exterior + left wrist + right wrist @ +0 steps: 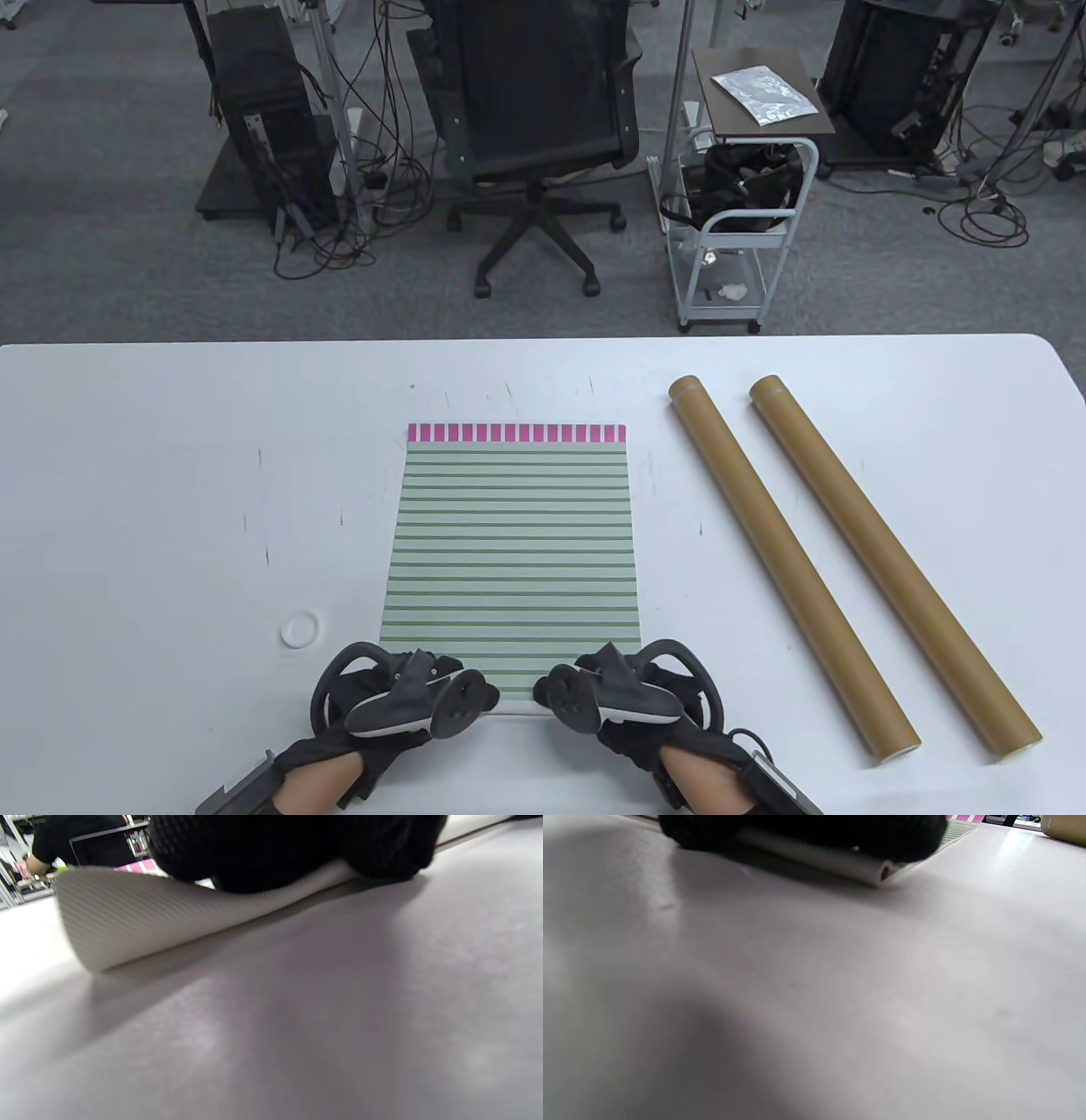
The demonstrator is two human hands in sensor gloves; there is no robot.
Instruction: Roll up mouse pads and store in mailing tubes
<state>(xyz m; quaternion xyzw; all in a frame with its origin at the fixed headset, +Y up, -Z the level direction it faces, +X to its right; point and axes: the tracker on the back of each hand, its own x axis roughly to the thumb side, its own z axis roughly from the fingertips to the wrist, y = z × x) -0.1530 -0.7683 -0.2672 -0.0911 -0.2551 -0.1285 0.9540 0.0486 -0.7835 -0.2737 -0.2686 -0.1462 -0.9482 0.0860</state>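
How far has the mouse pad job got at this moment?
Done: only the near edge of the striped mouse pad is curled into a thin roll. In hand: the left hand and right hand both rest on that roll. Left: rolling the flat remainder and loading it; both mailing tubes lie untouched.

Mat in the middle, tubes to its right

The mat (509,543) lies on the table (153,509); two tubes (789,560) lie side by side right of it, a ring (300,630) left.

White table (170,475), small white ring (300,630), office chair (534,110), wheeled cart (738,212)
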